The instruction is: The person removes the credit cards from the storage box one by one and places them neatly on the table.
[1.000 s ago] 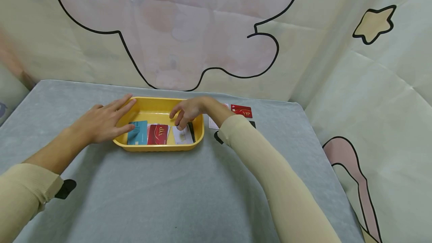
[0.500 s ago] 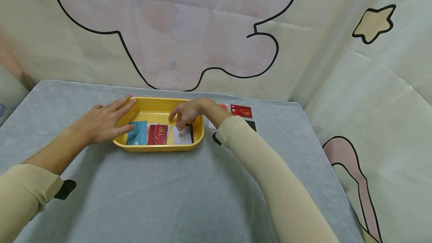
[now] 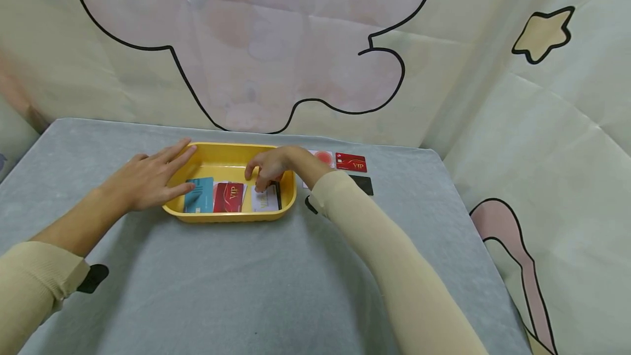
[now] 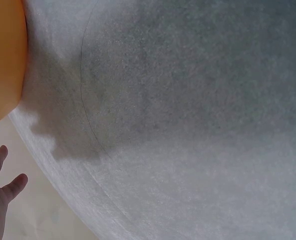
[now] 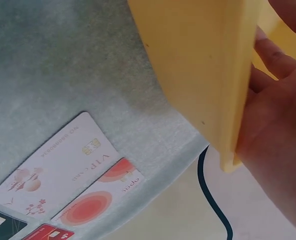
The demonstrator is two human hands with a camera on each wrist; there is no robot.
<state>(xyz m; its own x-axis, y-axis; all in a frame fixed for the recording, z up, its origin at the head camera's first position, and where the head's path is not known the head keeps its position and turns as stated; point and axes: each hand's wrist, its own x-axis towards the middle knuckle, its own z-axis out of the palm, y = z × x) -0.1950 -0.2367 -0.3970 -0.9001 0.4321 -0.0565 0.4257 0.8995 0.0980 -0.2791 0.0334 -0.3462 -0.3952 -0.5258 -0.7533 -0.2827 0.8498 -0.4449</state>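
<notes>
A yellow tray (image 3: 227, 217) lies on the cloth-covered table with several cards along its near side. My left hand (image 3: 153, 179) spreads over the tray's left rim, fingers apart, thumb above the blue card (image 3: 199, 201). Beside that card is a red VIP card (image 3: 229, 197) with pale card edges behind it. My right hand (image 3: 273, 167) reaches over the right side of the tray, fingers curled down, fingertips at the upper edge of a white card (image 3: 265, 200). A black card edge shows at that card's right. In the right wrist view the tray wall hides part of the fingers.
On the table right of the tray lie a white VIP card (image 5: 58, 165), a card with red circles (image 5: 90, 202), a red card (image 3: 351, 162) and a dark card (image 3: 363, 184). A grey cloth (image 3: 222, 289) covers the table, and a printed curtain (image 3: 276, 70) hangs behind it.
The white card and the black one behind it have straightened against the tray's near wall under my right hand, and the right forearm has shifted slightly left. My left hand keeps its place.
</notes>
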